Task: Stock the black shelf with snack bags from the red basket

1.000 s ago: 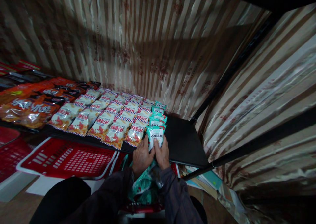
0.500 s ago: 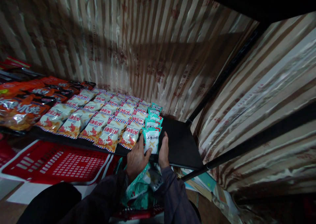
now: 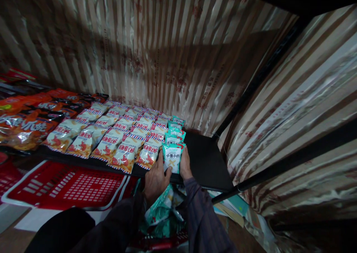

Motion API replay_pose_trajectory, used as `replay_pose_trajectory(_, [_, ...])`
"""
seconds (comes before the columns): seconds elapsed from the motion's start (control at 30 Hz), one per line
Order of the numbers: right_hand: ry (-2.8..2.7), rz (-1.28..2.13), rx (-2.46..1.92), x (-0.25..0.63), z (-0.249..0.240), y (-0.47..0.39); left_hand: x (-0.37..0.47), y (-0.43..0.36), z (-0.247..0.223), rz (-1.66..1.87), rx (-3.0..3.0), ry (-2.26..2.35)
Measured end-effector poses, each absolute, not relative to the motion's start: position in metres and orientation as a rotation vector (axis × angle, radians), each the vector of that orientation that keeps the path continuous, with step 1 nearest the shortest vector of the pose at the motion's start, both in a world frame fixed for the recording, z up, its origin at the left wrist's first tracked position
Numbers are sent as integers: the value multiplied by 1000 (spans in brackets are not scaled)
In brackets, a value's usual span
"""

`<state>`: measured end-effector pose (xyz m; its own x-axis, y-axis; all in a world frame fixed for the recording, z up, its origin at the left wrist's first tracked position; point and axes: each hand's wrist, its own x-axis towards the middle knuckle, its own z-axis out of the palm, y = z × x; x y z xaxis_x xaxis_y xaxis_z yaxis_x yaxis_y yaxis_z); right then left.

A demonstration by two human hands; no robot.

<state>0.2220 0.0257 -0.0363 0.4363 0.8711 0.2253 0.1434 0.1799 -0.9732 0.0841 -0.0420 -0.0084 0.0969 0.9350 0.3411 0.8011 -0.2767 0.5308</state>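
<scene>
A teal and white snack bag (image 3: 172, 157) lies at the front of a short column of like bags (image 3: 175, 133) on the black shelf (image 3: 208, 160). My left hand (image 3: 157, 178) grips its left side, the thumb on its lower front. Against its right edge my right hand (image 3: 185, 163) presses with the fingers together, so the bag is held between both hands. Just left are rows of white and orange snack bags (image 3: 126, 152), close to my left fingers. Below my wrists, more teal bags (image 3: 160, 217) sit in a red basket (image 3: 164, 242).
Orange and black snack bags (image 3: 33, 128) fill the shelf's left part. A red basket with a white rim (image 3: 83, 188) is under the shelf edge. Black posts (image 3: 279, 162) stand at the right, before a striped curtain (image 3: 178, 59). Papers (image 3: 237, 206) lie below the shelf's right end.
My right hand has closed in from the right and now touches the front teal bag. My left hand stays at the bag's left side. The view has shifted slightly.
</scene>
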Motion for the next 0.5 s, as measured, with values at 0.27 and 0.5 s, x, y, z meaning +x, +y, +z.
replay_pose_trajectory(0.27, [-995, 706, -1346, 225, -38, 35, 87, -41, -9, 1021, 2153, 1742])
replay_pose_trajectory(0.5, [-988, 686, -1340, 226, -37, 19, 86, -41, -14, 1106, 2179, 1690])
